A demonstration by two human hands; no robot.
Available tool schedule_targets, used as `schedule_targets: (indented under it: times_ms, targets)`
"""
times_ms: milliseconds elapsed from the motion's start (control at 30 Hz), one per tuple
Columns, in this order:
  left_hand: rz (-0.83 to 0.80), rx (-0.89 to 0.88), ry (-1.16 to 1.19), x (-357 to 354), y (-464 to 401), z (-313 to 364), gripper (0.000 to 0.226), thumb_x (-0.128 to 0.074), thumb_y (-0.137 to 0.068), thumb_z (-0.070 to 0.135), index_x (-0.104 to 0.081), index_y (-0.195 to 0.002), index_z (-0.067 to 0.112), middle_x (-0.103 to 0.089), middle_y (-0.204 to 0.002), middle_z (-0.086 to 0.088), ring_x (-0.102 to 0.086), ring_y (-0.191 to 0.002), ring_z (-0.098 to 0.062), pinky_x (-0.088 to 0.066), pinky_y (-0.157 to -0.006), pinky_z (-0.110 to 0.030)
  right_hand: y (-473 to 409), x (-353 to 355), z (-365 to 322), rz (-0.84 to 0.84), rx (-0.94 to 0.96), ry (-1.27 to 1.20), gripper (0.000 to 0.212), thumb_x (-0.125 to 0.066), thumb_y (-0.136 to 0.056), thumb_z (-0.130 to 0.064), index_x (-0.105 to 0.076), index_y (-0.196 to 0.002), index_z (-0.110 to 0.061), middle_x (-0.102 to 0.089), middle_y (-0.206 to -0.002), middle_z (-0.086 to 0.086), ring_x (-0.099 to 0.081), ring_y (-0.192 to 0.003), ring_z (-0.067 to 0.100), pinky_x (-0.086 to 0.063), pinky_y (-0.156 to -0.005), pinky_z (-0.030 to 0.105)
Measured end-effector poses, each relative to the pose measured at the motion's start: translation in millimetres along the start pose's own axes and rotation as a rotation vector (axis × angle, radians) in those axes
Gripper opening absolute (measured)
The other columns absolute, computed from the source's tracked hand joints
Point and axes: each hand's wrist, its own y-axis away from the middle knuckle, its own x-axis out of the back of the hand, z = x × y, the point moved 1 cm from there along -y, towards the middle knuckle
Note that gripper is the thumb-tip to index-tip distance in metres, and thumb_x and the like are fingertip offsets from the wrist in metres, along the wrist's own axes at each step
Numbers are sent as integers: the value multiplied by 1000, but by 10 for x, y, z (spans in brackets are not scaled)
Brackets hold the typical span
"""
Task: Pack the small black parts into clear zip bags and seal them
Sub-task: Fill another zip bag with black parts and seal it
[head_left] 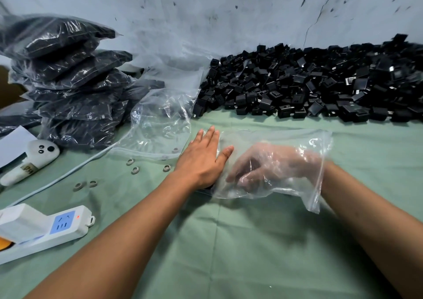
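**Handling the Bag and Parts: Grip Points and Work Surface**

Because the clear thin-film zip bag (277, 163) at centre right of the frame is limp and crinkled, it will likely be light, slippery and unable to hold its own mouth open. The right hand (272, 165) is inside it to the wrist, fingers loosely bent; whether they pinch anything cannot be told through the film. The left hand (202, 159) lies flat, fingers straight, pressing the bag's closed end at frame centre. The best hold is probably the stiffer zip rim near the right wrist.

The heap of small black boxy plastic parts (315, 86) spans the upper right; they look rigid and light, suited to scooping by the handful.

The pale green cloth table cover (229, 241) is soft and creased. Stacked filled bags (68, 79) occupy the upper left, against a stained blue-grey wall (229, 12).
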Motion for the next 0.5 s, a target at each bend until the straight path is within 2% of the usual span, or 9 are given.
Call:
schedule_targets:
  times_ms: [33,133,200,267,333,400,500]
  targets:
    - [-2,4,-4,1,3,1,85,-3,-97,72,3,-164,21,9,-172,4,10,-158,-16,1,-129,-37,125,112,91,-97,5,-86,26,-73,-92,-37,-77,-116,-28,-76,-112,-1,-71,-109,28,-52,-105,52]
    - [-10,15,-4,14,12,16,84,-5,-99,71,4,-164,20,10,-172,4,10,-158,-16,0,-129,-39,489,305,332,-243,90,-347,31,-63,-102,-21,-69,-130,-10,-70,-124,21,-63,-120,45,-47,-108,59]
    - [-11,24,-2,18,17,23,84,-6,-99,71,4,-164,20,11,-172,4,11,-158,-17,0,-130,-40,621,346,469,-265,91,-377,36,-62,-103,-23,-66,-133,-4,-68,-119,33,-63,-118,50,-44,-105,68]
    - [-15,36,-3,14,24,25,84,-4,-98,72,5,-164,20,12,-171,4,12,-158,-17,0,-130,-40,716,441,508,-268,-29,-366,40,-61,-102,-35,-67,-132,-8,-68,-111,37,-68,-108,43,-46,-101,69]
    - [-15,50,0,3,34,25,86,-3,-96,73,6,-164,20,12,-171,4,12,-158,-17,0,-130,-40,780,516,506,-268,-130,-332,32,-55,-106,-30,-71,-127,-12,-72,-99,32,-73,-96,30,-55,-94,52]
    - [-10,69,0,-14,42,21,87,-2,-95,74,5,-164,20,12,-171,4,11,-158,-18,0,-130,-41,824,586,456,-214,-228,-347,26,-54,-106,-19,-78,-114,-15,-77,-90,16,-75,-89,24,-59,-82,37]
    - [4,89,0,-28,44,30,87,-3,-96,73,4,-165,19,10,-172,3,10,-159,-20,-2,-130,-41,905,692,375,-87,-410,-356,20,-65,-85,-15,-83,-93,-12,-78,-93,16,-77,-82,23,-60,-65,26]
